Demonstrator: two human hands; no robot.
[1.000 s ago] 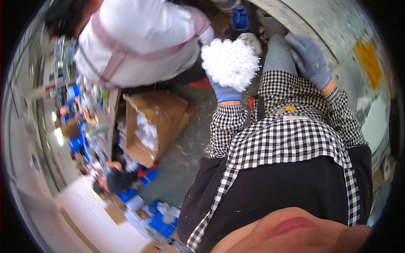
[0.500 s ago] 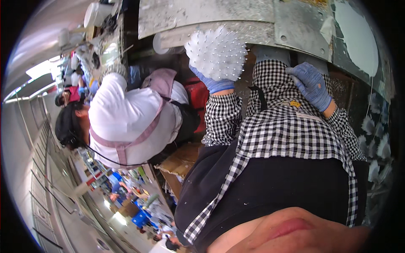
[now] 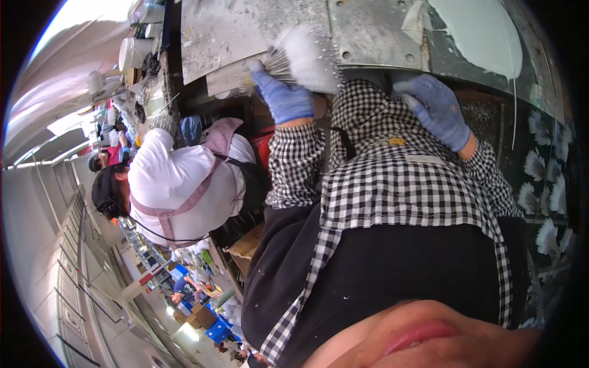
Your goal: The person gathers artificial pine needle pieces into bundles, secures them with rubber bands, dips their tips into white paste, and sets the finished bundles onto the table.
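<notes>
My left hand point(image 3: 283, 98), in a blue knit glove, is closed round the thin dark stems of a white fan-shaped bundle of bristles point(image 3: 307, 58). The bundle spreads up and to the right, with fine pale tips, over the front edge of the worn metal-topped table point(image 3: 257, 27). My right hand point(image 3: 437, 110), in the same kind of glove, hovers over my checked apron close to the table's front edge. Its fingers stretch out to the left, and I see nothing in them.
A white pool of paint or glue point(image 3: 481, 34) covers the table's far right, beside a crumpled white scrap point(image 3: 416, 23). Several white fan-shaped pieces point(image 3: 537, 162) sit at the right. On the left a person in white point(image 3: 178, 184) is close by; a white bucket point(image 3: 134, 54) stands beyond.
The bundle has turned from showing its dotted round face to showing its side and stems. My view has shifted, bringing more of the tabletop in. My right hand's fingers look more stretched out.
</notes>
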